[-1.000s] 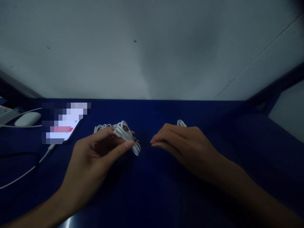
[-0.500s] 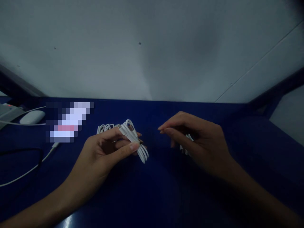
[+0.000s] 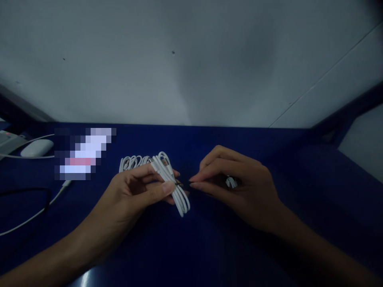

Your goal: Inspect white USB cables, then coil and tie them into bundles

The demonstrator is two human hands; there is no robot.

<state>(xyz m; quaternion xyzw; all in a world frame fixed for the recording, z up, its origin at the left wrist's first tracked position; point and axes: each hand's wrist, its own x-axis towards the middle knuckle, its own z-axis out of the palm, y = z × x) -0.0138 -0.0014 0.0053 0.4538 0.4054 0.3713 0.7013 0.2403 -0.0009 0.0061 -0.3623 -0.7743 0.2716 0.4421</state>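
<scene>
Pinched between the thumb and fingers of my left hand (image 3: pixel 140 187) is a coiled white USB cable (image 3: pixel 181 199), its connectors at the upper end. A thin black tie (image 3: pixel 178 183) goes around the coil's middle beside my thumb. Just right of that tie, my right hand (image 3: pixel 233 179) has its thumb and forefinger pressed together; whether the tie's end is between them is too dark to tell. More coiled white cables (image 3: pixel 134 161) lie behind my left hand. Another white cable bundle (image 3: pixel 231 182) shows partly beneath my right hand.
A blurred-out bright phone-like object (image 3: pixel 86 151) lies at left with a white cable (image 3: pixel 56 199) plugged in. Beyond it are a white rounded case (image 3: pixel 37 148) and a power strip (image 3: pixel 10 141). A grey wall (image 3: pixel 179 79) rises behind the blue table (image 3: pixel 191 251).
My right hand has moved left and slightly down, bringing its fingertips close to the black tie. My left hand still holds the coiled cable, with the coil's lower end shifted slightly down.
</scene>
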